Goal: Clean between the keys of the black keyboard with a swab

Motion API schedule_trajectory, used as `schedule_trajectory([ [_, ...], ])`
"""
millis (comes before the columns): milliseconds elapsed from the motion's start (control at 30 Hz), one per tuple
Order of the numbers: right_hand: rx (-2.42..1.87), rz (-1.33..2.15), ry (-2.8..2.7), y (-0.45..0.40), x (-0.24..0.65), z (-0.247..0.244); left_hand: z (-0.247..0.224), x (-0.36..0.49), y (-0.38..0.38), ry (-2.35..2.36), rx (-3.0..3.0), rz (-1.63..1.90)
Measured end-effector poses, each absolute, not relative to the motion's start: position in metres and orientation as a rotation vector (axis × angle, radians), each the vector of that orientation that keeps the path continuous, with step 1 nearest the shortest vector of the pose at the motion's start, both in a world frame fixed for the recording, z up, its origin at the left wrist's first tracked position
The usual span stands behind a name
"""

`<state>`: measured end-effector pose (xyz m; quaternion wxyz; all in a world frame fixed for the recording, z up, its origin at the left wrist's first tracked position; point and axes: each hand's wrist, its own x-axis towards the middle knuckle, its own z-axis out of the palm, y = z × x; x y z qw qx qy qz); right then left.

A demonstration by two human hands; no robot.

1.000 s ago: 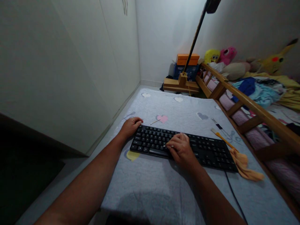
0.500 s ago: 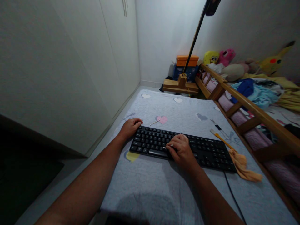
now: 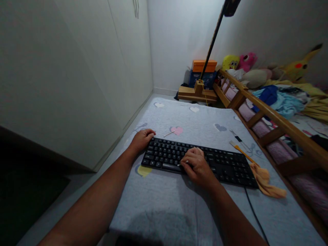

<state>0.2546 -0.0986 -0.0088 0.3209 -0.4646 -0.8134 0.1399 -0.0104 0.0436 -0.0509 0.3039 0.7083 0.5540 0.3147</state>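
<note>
A black keyboard (image 3: 164, 153) lies on the cloth-covered table in front of me. At its far left corner, my left hand (image 3: 142, 139) is closed, with the thumb and fingers gripping the edge. My right hand (image 3: 196, 165) rests over the middle of the keys, its fingers pinched around a cotton swab (image 3: 179, 165). One white tip of the swab sticks out to the left, close to the space bar. Most of its stick is hidden by the fingers. A second cotton swab (image 3: 169, 134) lies on the cloth behind the keyboard.
Right of the keyboard are a brush with a yellow handle (image 3: 242, 151), an orange cloth (image 3: 266, 181) and a thin tool with a black band (image 3: 238, 139). The keyboard's cable (image 3: 253, 212) runs toward me. A wooden bed rail (image 3: 271, 119) borders the right; a cabinet (image 3: 102, 75) stands left.
My right hand has shifted slightly left and toward me, bringing the swab tip down beside the space bar. The left hand and the keyboard have stayed in place.
</note>
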Motion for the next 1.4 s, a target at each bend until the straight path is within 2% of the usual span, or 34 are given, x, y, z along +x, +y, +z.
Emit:
schedule_trajectory([
  [1400,-1.288,0.279,-2.078,-0.093,0.258,-0.015,-0.046,-0.009,0.041,1.461,1.874,0.835],
])
